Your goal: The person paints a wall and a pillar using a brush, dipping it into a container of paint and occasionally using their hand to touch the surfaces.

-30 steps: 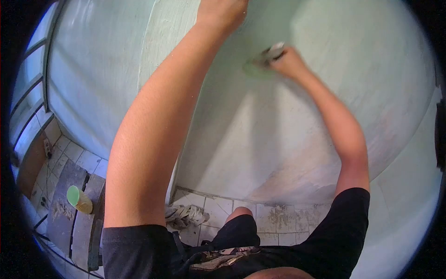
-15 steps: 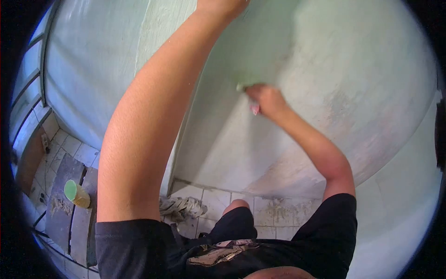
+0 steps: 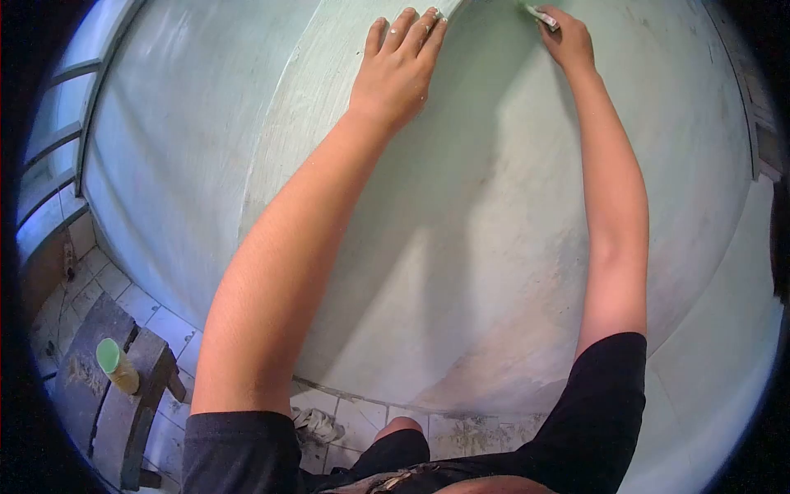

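"Brush [image 3: 542,16], where do you see it?"

"Up against the wall [image 3: 510,230], in the right hand [image 3: 573,43], fingers closed round it."

"And the left hand [image 3: 395,81]?"

"Laid on the wall's raised band [image 3: 317,90], fingers a little spread, gripping nothing, pale specks on them."

"The cup [image 3: 117,366]?"

"Standing on the counter [image 3: 76,387], towards its right edge. There's a crumpled rag [image 3: 318,426] on the floor [image 3: 360,421], by the wall's foot."

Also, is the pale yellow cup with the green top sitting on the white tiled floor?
No, the pale yellow cup sits on the worn, dark wooden bench at the left.
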A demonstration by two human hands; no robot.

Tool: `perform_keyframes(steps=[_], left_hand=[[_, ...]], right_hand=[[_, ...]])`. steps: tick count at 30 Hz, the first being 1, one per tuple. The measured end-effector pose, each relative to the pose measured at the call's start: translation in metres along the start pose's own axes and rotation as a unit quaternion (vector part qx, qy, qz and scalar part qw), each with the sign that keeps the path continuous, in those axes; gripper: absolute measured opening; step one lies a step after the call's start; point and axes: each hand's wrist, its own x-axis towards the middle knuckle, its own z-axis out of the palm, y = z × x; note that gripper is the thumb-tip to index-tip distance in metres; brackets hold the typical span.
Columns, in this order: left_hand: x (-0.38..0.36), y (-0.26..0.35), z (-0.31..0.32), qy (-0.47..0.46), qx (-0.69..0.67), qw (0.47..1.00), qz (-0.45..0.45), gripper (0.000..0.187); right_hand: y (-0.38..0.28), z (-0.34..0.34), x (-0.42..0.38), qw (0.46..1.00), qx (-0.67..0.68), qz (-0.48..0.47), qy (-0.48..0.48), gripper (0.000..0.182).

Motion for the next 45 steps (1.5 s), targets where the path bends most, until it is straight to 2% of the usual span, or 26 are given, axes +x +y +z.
perform_keyframes(steps=[3,6,7,9,10,12,16,17,19,21,23,24,25,26,28,30,31,32,34,36,37,38,40,42,43,45], left_hand=[[0.000,0.001,0.000,-0.005,-0.005,1.000,-0.006,0.050],[-0.001,0.000,0.001,-0.003,0.005,1.000,-0.004,0.051],[0.000,-0.001,0.000,-0.004,0.005,1.000,-0.011,0.051],[0.000,-0.002,-0.002,-0.105,-0.014,0.994,-0.020,0.058],[-0.001,-0.001,-0.003,-0.110,-0.016,0.993,-0.030,0.058],[-0.001,-0.001,-0.004,-0.094,-0.017,0.995,-0.020,0.058],[-0.003,-0.002,0.008,-0.093,0.009,0.996,-0.016,0.056],[-0.003,-0.004,0.013,-0.072,0.023,0.997,-0.010,0.055],[-0.006,-0.005,0.013,-0.057,0.037,0.998,-0.001,0.055],[-0.003,-0.003,0.010,-0.058,0.000,0.998,-0.014,0.054],[-0.003,-0.002,0.012,-0.039,0.016,0.999,-0.005,0.053],[-0.005,-0.002,0.011,-0.040,0.005,0.999,-0.006,0.052],[-0.001,-0.003,0.010,-0.032,-0.005,0.999,-0.006,0.051],[0.002,-0.005,0.009,-0.001,0.004,1.000,-0.002,0.051],[-0.003,-0.005,0.007,-0.006,-0.010,1.000,-0.003,0.052],[-0.002,-0.004,0.001,0.001,-0.012,1.000,-0.004,0.053],[-0.003,-0.003,-0.001,-0.013,-0.026,1.000,-0.010,0.053],[-0.004,-0.003,0.001,-0.012,-0.028,1.000,-0.007,0.054],[-0.004,-0.003,0.002,-0.012,-0.035,0.999,-0.009,0.054],[-0.003,-0.001,0.002,-0.008,-0.036,0.999,-0.010,0.054],[-0.003,0.000,0.001,-0.012,-0.037,0.999,-0.010,0.053],[-0.003,-0.002,0.000,-0.016,-0.035,0.999,-0.014,0.053],[-0.001,-0.003,0.000,-0.014,-0.033,0.999,-0.010,0.052],[-0.002,-0.004,-0.002,-0.016,-0.034,0.999,-0.005,0.052],[-0.001,-0.004,-0.002,-0.013,-0.035,0.999,-0.005,0.051],[-0.004,-0.004,0.000,-0.020,-0.044,0.999,-0.012,0.050]], right_hand=[[-0.019,0.016,-0.045,0.997,-0.008,0.017,-0.080,0.035],[-0.058,0.037,-0.134,0.986,0.083,-0.049,-0.133,0.037],[-0.105,0.004,-0.152,0.962,0.025,-0.049,-0.267,0.035],[-0.133,-0.004,-0.202,0.921,0.114,-0.115,-0.354,0.035],[-0.132,-0.005,-0.209,0.917,0.115,-0.120,-0.362,0.035],[-0.124,-0.006,-0.221,0.927,0.228,-0.180,-0.238,0.032],[-0.043,0.011,-0.119,0.988,0.059,-0.127,-0.068,0.027],[-0.026,0.016,-0.092,0.988,0.092,-0.123,0.017,0.027],[-0.048,0.000,-0.055,0.999,0.003,0.031,-0.014,0.015],[-0.036,0.014,-0.054,0.999,0.018,-0.016,0.020,0.014],[-0.043,0.036,-0.068,0.990,-0.043,0.041,-0.125,0.025],[-0.051,0.050,-0.090,0.998,0.064,0.000,-0.022,0.021],[-0.063,0.054,-0.112,0.994,0.038,0.005,-0.107,0.034],[-0.100,0.032,-0.128,0.985,0.019,0.018,-0.172,0.030],[-0.120,0.025,-0.180,0.968,0.092,-0.088,-0.218,0.014],[-0.131,0.008,-0.181,0.958,0.149,-0.136,-0.206,0.015],[-0.128,-0.001,-0.175,0.904,0.292,-0.059,-0.305,0.019],[-0.123,-0.011,-0.173,0.815,0.423,0.024,-0.395,0.022],[-0.088,-0.005,-0.126,0.849,0.292,0.145,-0.415,0.033],[-0.036,0.003,-0.069,0.863,0.288,0.136,-0.391,0.040],[-0.001,0.016,-0.047,0.892,0.295,0.127,-0.318,0.043],[0.015,0.010,-0.018,0.895,0.292,0.175,-0.287,0.040],[0.058,0.004,0.031,0.920,0.216,0.228,-0.234,0.038],[0.096,0.009,0.060,0.968,0.079,0.197,-0.136,0.036],[0.085,0.007,0.061,0.967,0.085,0.196,-0.140,0.036],[0.066,0.001,0.051,0.991,0.036,0.110,0.068,0.035]])
